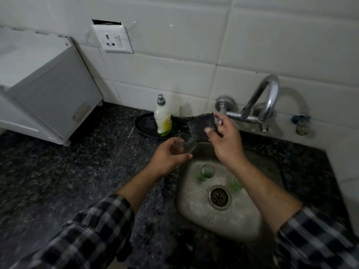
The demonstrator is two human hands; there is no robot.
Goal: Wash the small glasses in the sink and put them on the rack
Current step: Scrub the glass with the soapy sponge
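Dim kitchen corner: white tiled wall, speckled black granite counter (64, 171), small stainless steel sink (196, 216) set into its right end. Left hand (165, 158) wrapped around small clear drinking glass (183, 145), tilted mouth toward right, held over sink's back-left corner. Right hand (225, 144) pinching dark rectangular scrub pad (202, 126) between thumb and fingers, just beside glass mouth, not clearly touching. Two small green-tinted glasses in basin: one upright near back-left of drain (206, 172), one (236, 184) partly hidden by right forearm. Chrome wall tap (260, 105) above sink's back edge, no water visible. Pale dish soap bottle (162, 118) on dark round tray (143, 123) at counter's back edge. Rack not in view. Handling judgement: glass light, rigid, brittle, likely slick once soapy; grip round the body low down, not by rim; keep over basin, avoid knocking steel or tap. Pad soft, compliant, fits inside by folding. White appliance (48, 90) at counter's left.
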